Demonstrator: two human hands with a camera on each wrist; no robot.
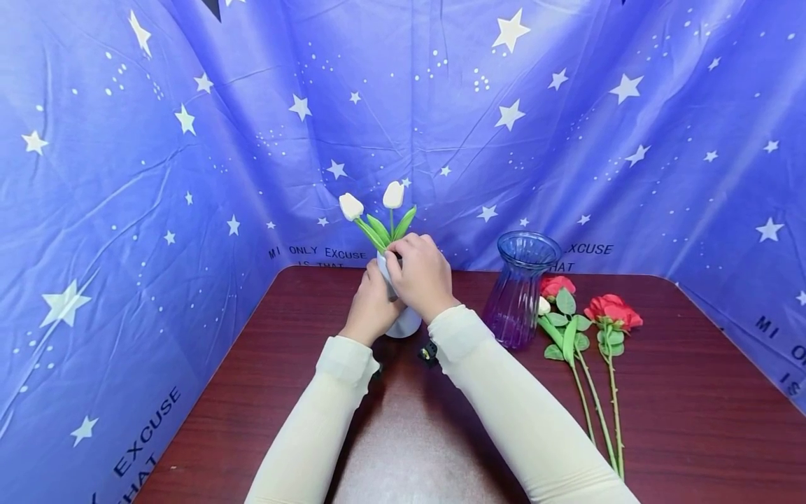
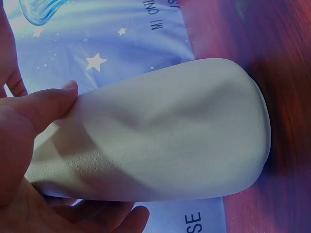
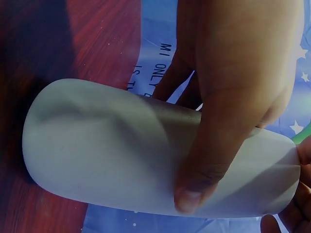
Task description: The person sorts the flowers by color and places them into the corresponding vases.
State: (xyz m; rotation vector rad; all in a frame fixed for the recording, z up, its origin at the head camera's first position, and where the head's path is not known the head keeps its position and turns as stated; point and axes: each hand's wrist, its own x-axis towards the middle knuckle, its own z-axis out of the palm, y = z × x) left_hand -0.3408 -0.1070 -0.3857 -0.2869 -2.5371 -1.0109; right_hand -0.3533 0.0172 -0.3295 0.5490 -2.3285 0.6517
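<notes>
A smooth white vase [image 1: 403,326] stands upright near the back of the table, its middle hidden by the hands in the head view. Around its body the left hand [image 1: 371,308] is wrapped, with the thumb on the near side of the vase [image 3: 97,145] in the right wrist view. Two white tulips [image 1: 393,195] with green leaves rise from the mouth. There the right hand [image 1: 423,274] has its fingers curled at the rim, pinching at the base of the tulip stems; the contact is partly hidden. Its fingers also show beside the vase [image 2: 170,131] in the left wrist view.
Right of the hands stands a ribbed glass vase [image 1: 519,294], blue above and purple below. Beside it lie red roses [image 1: 612,311] and a white tulip [image 1: 544,306], their stems toward the front. A starry blue cloth [image 1: 453,126] hangs round the dark red table [image 1: 686,413].
</notes>
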